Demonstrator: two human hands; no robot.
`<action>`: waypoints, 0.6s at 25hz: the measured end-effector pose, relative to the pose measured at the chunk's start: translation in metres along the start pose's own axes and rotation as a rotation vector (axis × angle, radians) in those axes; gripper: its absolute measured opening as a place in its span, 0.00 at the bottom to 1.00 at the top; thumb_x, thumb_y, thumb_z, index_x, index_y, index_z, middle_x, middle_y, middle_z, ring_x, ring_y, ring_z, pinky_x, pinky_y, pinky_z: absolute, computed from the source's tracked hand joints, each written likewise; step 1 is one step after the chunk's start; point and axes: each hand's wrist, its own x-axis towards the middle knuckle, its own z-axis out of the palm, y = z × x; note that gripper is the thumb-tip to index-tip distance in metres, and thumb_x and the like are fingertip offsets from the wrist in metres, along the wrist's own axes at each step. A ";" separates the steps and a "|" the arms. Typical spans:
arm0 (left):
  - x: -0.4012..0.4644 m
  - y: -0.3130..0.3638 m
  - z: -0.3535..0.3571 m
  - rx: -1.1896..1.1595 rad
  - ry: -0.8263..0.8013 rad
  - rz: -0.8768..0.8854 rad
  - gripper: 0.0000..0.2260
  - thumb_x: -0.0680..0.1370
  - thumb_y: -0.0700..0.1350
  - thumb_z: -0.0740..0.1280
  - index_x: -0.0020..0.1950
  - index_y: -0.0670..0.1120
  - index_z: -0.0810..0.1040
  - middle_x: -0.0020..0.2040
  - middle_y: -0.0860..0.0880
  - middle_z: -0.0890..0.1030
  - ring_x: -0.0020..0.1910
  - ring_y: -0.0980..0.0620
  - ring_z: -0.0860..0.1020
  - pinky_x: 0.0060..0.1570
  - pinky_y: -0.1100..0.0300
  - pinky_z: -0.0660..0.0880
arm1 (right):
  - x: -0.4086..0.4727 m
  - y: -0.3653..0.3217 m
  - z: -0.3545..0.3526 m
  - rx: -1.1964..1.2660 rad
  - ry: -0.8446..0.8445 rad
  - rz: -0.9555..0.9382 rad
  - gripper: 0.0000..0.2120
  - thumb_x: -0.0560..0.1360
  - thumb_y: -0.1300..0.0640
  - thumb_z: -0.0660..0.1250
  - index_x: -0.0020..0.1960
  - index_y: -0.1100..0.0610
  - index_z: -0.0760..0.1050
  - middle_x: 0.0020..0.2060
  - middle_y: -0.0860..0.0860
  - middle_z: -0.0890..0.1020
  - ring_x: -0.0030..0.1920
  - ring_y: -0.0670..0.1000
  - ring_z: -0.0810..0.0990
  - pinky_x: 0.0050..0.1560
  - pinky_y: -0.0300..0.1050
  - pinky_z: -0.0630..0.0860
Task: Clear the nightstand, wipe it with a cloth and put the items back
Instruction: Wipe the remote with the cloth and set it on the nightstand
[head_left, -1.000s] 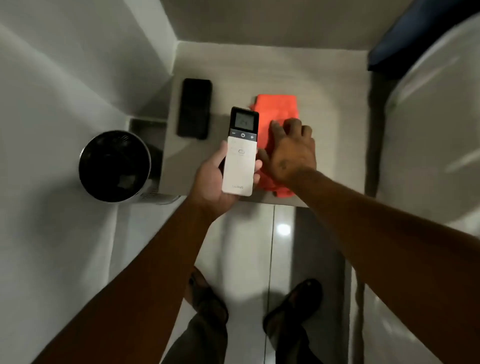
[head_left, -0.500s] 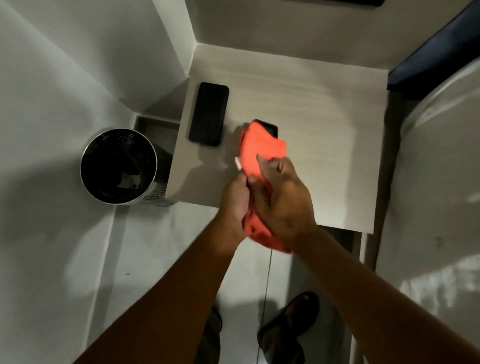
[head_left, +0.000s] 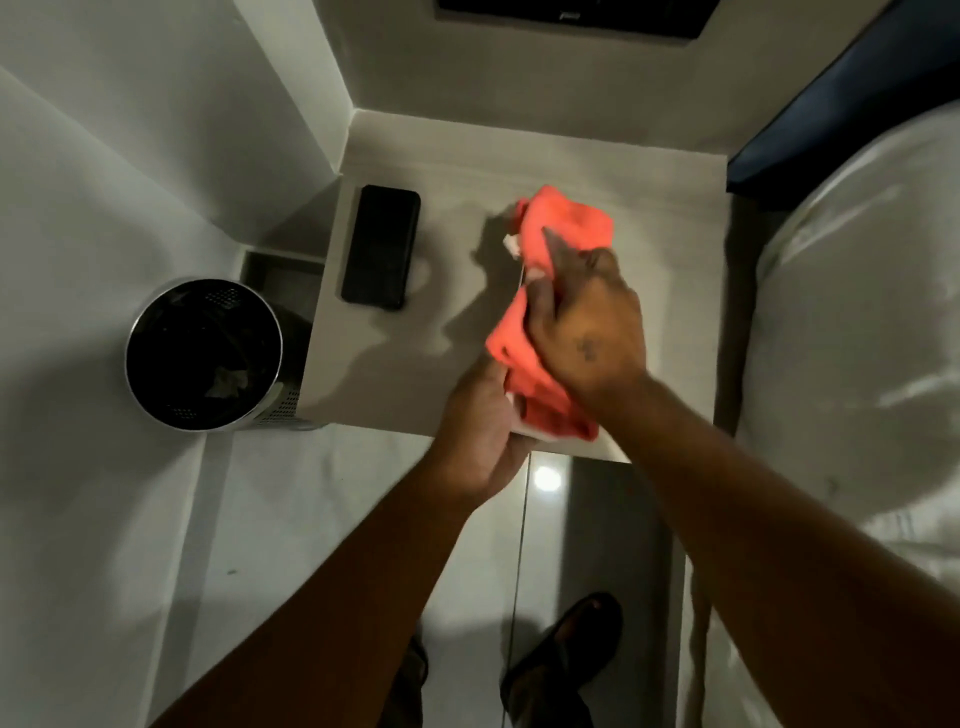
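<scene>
Orange cloth (head_left: 563, 228) bunched in right hand (head_left: 587, 332), left hand (head_left: 480, 426) gripping beneath, phone (head_left: 382, 247) beside

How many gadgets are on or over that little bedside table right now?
2. A black phone lies flat near the nightstand's left edge. A white remote, mostly hidden by the orange cloth, is held in the left hand.
</scene>
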 end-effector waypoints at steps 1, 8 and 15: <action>0.005 -0.004 -0.001 -0.048 -0.044 -0.008 0.17 0.85 0.53 0.57 0.65 0.48 0.80 0.61 0.43 0.84 0.61 0.43 0.82 0.61 0.40 0.78 | 0.016 0.003 -0.003 0.038 -0.056 0.011 0.23 0.81 0.47 0.56 0.74 0.50 0.69 0.59 0.63 0.77 0.56 0.65 0.78 0.58 0.53 0.74; 0.076 0.045 -0.017 0.456 0.242 0.184 0.27 0.63 0.51 0.81 0.57 0.40 0.81 0.44 0.44 0.85 0.36 0.47 0.83 0.31 0.59 0.76 | -0.047 0.050 -0.006 -0.049 -0.212 0.177 0.24 0.83 0.47 0.54 0.78 0.49 0.60 0.68 0.60 0.69 0.60 0.65 0.77 0.59 0.57 0.76; 0.091 0.062 -0.016 1.298 0.453 0.186 0.25 0.67 0.59 0.74 0.52 0.39 0.81 0.48 0.43 0.84 0.42 0.43 0.86 0.31 0.58 0.82 | -0.036 0.054 0.011 -0.032 -0.227 0.224 0.21 0.83 0.45 0.52 0.74 0.47 0.66 0.67 0.59 0.72 0.60 0.65 0.77 0.57 0.60 0.77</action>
